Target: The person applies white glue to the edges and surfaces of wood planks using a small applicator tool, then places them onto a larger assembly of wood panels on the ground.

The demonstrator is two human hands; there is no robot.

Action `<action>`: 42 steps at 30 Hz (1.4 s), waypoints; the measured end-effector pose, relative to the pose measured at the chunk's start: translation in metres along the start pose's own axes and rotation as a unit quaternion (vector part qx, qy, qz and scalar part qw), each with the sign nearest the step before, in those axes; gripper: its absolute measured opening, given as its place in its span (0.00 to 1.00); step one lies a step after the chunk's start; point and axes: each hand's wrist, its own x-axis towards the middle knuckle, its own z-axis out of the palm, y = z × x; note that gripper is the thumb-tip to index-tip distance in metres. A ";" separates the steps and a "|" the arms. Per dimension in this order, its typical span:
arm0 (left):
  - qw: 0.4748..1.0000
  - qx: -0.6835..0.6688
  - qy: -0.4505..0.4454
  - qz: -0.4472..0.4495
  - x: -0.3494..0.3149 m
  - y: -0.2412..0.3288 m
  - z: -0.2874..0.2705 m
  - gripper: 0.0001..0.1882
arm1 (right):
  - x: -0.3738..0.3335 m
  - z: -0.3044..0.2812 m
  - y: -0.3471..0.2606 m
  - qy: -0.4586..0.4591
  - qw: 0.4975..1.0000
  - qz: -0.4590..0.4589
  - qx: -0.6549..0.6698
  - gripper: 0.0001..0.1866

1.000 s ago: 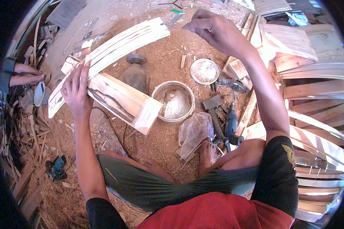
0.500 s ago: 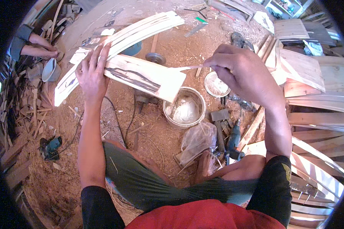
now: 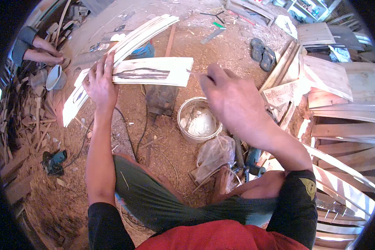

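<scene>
My left hand [image 3: 101,83] grips a pale wooden piece by its middle, fingers over the top. One arm of it is a short flat board [image 3: 179,68] with a dark, streaked patch; the other is a long curved strip [image 3: 143,35] slanting up and away. In my right hand [image 3: 235,102] is a thin stick-like spreader [image 3: 194,73], pinched between the fingers, its tip at the short board's right end. Below that hand stands a round tub [image 3: 189,135] with white paste inside. My right hand hides the smaller tub beside it.
Sawdust and offcuts cover the ground. A blue bowl [image 3: 143,51] lies behind the wood; sandals [image 3: 262,54] sit far right. Near my right leg are a drill [image 3: 253,159] and a plastic bag [image 3: 216,152]. Stacked boards [image 3: 346,129] line the right side. Another person's legs [image 3: 43,51] show far left.
The short board has tilted to nearly level, its right end higher. My right hand has come left and lower, bringing the spreader's tip along. The curved strip's far end has shifted left.
</scene>
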 end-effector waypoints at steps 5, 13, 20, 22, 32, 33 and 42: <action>0.999 0.049 -0.018 -0.015 -0.001 -0.004 0.004 0.38 | 0.007 -0.013 -0.024 -0.046 0.997 0.069 0.003 0.09; 0.999 0.020 -0.034 -0.017 -0.003 -0.014 0.001 0.42 | 0.016 -0.030 0.037 0.040 0.981 0.058 0.179 0.09; 1.000 0.017 -0.011 0.013 0.000 -0.008 -0.005 0.44 | 0.024 -0.006 0.064 -0.056 0.958 -0.005 0.281 0.10; 1.000 0.016 -0.004 0.021 0.000 -0.007 -0.007 0.43 | 0.024 -0.001 0.066 -0.072 0.954 -0.003 0.291 0.10; 0.998 -0.011 0.004 0.058 0.003 -0.001 -0.017 0.45 | 0.025 0.017 0.084 -0.065 0.937 -0.068 0.335 0.11; 0.998 -0.018 -0.008 0.062 0.003 0.000 -0.019 0.46 | 0.024 0.015 0.087 -0.065 0.937 -0.067 0.335 0.11; 0.994 -0.041 0.004 0.098 0.000 0.002 -0.019 0.45 | 0.018 -0.012 0.121 -0.036 0.939 -0.013 0.343 0.10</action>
